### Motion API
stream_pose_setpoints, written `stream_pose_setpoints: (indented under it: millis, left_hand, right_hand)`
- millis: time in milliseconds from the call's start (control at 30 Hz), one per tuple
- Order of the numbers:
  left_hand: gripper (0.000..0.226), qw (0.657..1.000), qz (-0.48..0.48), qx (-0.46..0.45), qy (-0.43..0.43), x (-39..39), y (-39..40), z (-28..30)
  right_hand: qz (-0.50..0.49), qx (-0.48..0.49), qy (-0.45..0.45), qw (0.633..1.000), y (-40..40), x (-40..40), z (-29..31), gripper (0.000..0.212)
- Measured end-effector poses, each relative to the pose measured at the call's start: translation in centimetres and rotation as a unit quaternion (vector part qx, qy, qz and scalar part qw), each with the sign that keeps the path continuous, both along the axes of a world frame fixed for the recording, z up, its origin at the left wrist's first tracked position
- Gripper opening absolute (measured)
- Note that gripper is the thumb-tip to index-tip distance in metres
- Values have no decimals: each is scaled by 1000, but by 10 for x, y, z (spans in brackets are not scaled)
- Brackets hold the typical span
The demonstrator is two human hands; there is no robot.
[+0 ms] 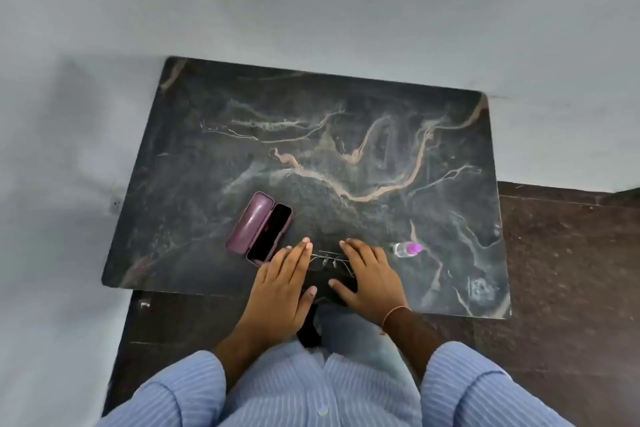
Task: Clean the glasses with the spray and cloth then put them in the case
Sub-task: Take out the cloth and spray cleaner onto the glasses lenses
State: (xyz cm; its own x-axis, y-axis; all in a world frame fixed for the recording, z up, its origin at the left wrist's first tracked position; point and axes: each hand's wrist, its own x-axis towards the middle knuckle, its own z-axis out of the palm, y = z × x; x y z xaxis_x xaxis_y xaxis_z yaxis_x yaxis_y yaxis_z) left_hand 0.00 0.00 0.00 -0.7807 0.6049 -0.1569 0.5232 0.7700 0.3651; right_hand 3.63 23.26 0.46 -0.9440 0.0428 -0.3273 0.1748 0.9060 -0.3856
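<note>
Thin-framed glasses [327,259] lie near the front edge of the dark marble table [311,156], on a black cloth [332,282] that shows between my hands. My left hand [282,291] lies flat with straight fingers over the left end of the glasses. My right hand [372,276] lies flat with spread fingers over the right end. A purple glasses case [259,229] stands open just left of my left hand, with a dark lining. A small clear spray bottle [407,249] with a pink cap lies on its side to the right of my right hand.
The table stands against a pale wall, with dark brown floor to the right and below. My blue striped sleeves and shirt fill the bottom of the view. The table's front edge runs just under my wrists.
</note>
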Motion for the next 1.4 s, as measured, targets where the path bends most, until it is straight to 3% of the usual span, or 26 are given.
stream_pose_setpoints:
  millis: [167, 333, 467, 733, 900, 1000, 1133, 1400]
  left_hand:
    - [79, 996, 70, 52, -36, 5, 18, -51]
    - [78, 985, 126, 111, -37, 11, 30, -94]
    - [80, 974, 154, 167, 2, 15, 32, -105]
    - [78, 951, 185, 246, 10, 17, 34, -115]
    - [57, 914, 232, 326, -72, 16, 34, -105]
    - [67, 906, 220, 348, -94, 10, 28, -108]
    - [61, 847, 222, 446, -183, -5, 26, -107]
    - [38, 802, 228, 522, -183, -21, 35, -95]
  right_hand:
    - [5, 2, 41, 999, 6, 2, -47, 83]
    - [-27, -8, 167, 986, 7, 10, -85, 74]
    - [-33, -49, 241, 969, 10, 12, -100, 56]
    - [1, -70, 357, 932, 17, 18, -119, 47]
    - [-13, -134, 381, 915, 23, 20, -120, 46]
    - [-29, -180, 394, 901, 23, 23, -120, 43]
    - [-33, -228, 403, 886, 22, 26, -119, 45]
    - [-72, -366, 412, 831, 19, 23, -116, 48]
